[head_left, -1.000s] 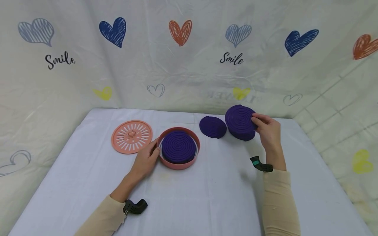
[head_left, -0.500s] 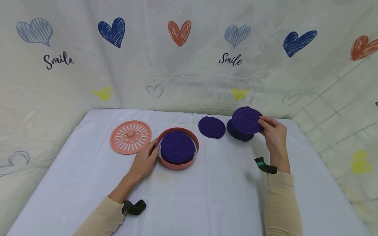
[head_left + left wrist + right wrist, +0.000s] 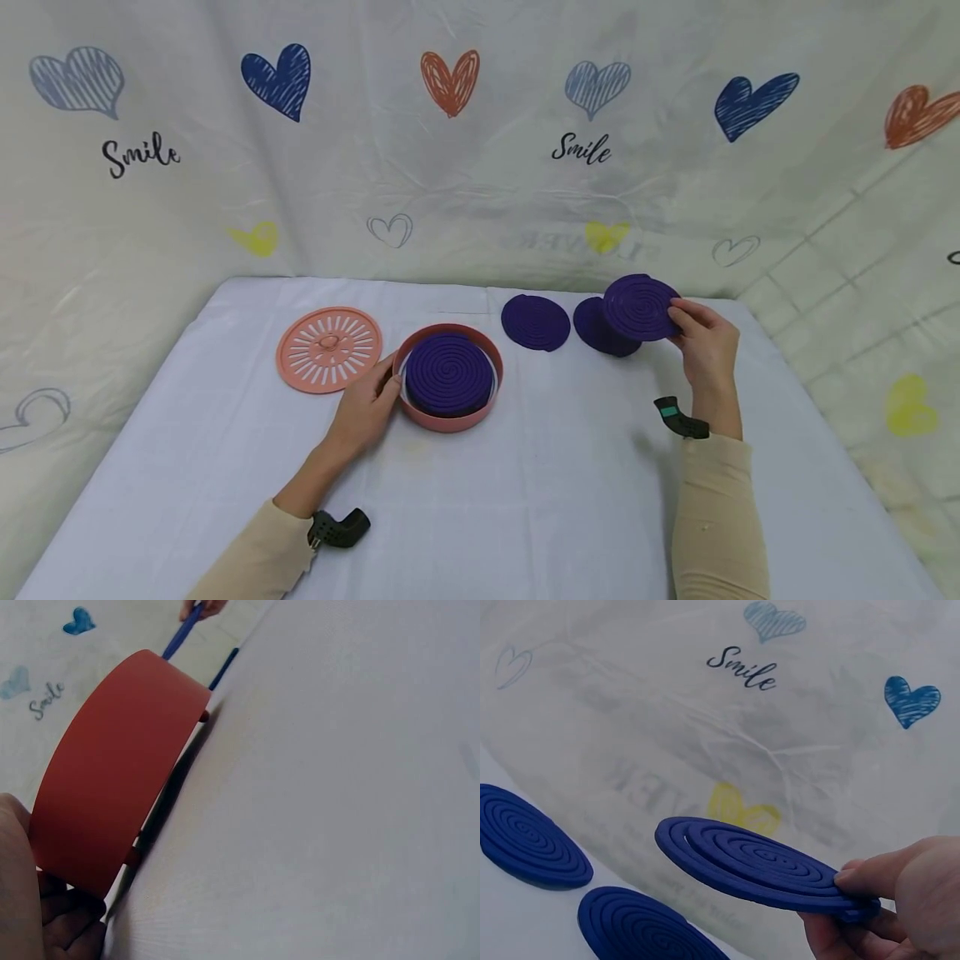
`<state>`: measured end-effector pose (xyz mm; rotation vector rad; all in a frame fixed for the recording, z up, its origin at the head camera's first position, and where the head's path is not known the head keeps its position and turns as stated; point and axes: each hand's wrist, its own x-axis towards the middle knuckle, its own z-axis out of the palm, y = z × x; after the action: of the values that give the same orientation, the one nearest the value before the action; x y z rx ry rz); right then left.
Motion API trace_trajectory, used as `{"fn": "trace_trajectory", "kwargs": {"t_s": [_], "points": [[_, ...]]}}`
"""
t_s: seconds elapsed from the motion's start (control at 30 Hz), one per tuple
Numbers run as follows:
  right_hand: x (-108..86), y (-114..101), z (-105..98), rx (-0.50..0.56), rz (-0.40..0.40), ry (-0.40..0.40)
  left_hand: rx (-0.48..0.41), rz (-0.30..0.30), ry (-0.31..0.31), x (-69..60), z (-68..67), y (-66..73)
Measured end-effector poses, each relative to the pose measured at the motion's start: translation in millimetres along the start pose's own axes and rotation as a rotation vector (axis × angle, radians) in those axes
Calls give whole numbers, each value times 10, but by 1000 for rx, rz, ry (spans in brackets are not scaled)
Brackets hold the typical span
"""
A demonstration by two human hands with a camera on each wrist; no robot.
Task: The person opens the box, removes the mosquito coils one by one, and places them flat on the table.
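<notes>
A person's right hand [image 3: 707, 346] pinching the edge of a purple spiral disc [image 3: 639, 308], the disc raised left of that hand, two matching discs [image 3: 536, 322] on the white cloth [image 3: 540, 500], left hand [image 3: 366, 412] gripping the left wall of a coral container [image 3: 450, 423]

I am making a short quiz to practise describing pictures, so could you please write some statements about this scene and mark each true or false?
1. The right hand's grip holds a purple coiled disc above the white cloth. True.
2. A slotted disc lies left of the pink container. True.
3. The left hand's grip rests on the slotted disc. False: it holds the container's side.
4. The container is empty. False: a purple coil sits inside.
5. Two other purple discs lie right of the container. True.
</notes>
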<state>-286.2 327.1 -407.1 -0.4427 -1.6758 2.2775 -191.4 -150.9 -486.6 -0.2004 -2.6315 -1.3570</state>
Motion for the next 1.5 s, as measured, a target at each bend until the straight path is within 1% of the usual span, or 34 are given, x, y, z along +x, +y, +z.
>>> {"fn": "trace_trajectory", "kwargs": {"t_s": [0.27,0.47,0.77,1.03,1.33,1.5], "points": [[66,86,-26,16,-3,61,-5,-27,-8,-13,-8,-1],[70,95,-79,37,9,138,-4,-15,-9,-12,-7,2],[126,92,-190,36,54,210,-3,-11,1,-11,-8,6],[151,98,-309,120,84,290,-3,-9,2,-11,-5,7],[217,191,-417,142,65,359,-3,-13,-4,-19,-5,15],[231,209,-453,129,81,386,-4,-4,-5,-16,0,8]]}}
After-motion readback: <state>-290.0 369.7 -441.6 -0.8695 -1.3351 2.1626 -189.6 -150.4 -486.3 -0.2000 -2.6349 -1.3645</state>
